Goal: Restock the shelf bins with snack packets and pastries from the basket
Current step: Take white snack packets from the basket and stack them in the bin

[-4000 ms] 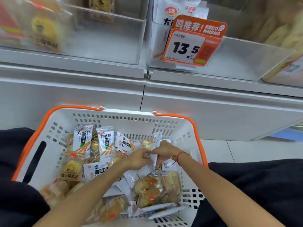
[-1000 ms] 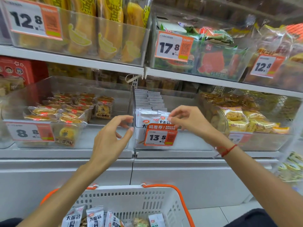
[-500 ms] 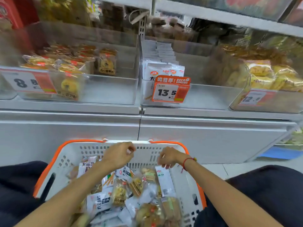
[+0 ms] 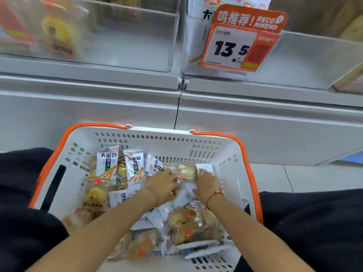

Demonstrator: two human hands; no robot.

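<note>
Both hands are down in the basket (image 4: 231, 152), which sits just below the shelf bins so each reach is short; the left hand (image 4: 162, 183) rests among white snack packets (image 4: 107, 160), the right hand (image 4: 207, 182) on a wrapped pastry (image 4: 186, 170); whether either hand's fingers clamp anything I cannot tell; half a second ago both hands hovered at the rim, and the view sat higher.

An orange price tag (image 4: 238, 39) reading 13.5 hangs above the grey cabinet front (image 4: 255, 126); pale floor tiles (image 4: 294, 177) lie at right.

Both hands (image 4: 183, 184) low, fingers curled.
</note>
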